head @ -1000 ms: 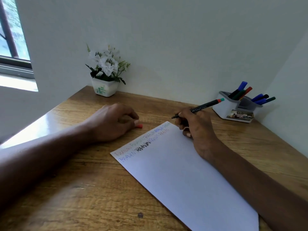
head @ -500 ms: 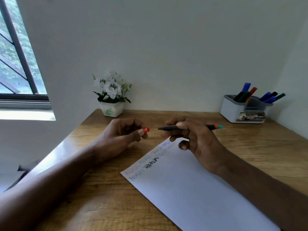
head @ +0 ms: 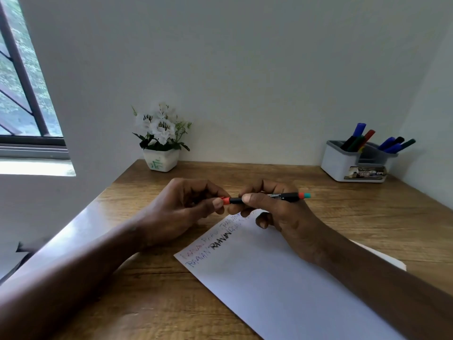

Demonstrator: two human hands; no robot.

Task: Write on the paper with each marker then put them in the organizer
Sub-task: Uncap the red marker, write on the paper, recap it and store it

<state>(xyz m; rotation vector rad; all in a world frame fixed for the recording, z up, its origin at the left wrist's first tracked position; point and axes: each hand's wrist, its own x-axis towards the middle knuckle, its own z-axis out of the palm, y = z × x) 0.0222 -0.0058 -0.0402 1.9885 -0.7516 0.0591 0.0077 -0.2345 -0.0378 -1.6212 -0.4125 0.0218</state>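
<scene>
A big white sheet of paper (head: 282, 285) lies slanted on the brown wooden table (head: 392, 229), close to the person. Near its far edge there are two rows of short words in red, blue, black and other colours. Most of the letters are too blurry to read. The right forearm lies across the paper.

Just past the writing, the two hands meet above the table. The right hand (head: 279, 214) holds a thin black marker (head: 282, 196) with an orange band and a teal tip at its right end. The thumb and curled fingers are wrapped round the left half of the marker. The marker lies flat, going from left to right. The left hand (head: 176, 212) pinches a small orange cap (head: 225, 200) with its thumb and fingers. The cap touches the left end of the marker. I cannot tell if it is pushed all the way on.

Farther back, on the left by the wall, stands a little white pot of white flowers (head: 160, 163) with green leaves. In the far right corner of the table sits a white and grey plastic organizer (head: 335, 165), well apart from the hands. Blue, red, green and black pens (head: 359, 138) lean inside it. At the far left is a window with a dark frame (head: 22, 94).
</scene>
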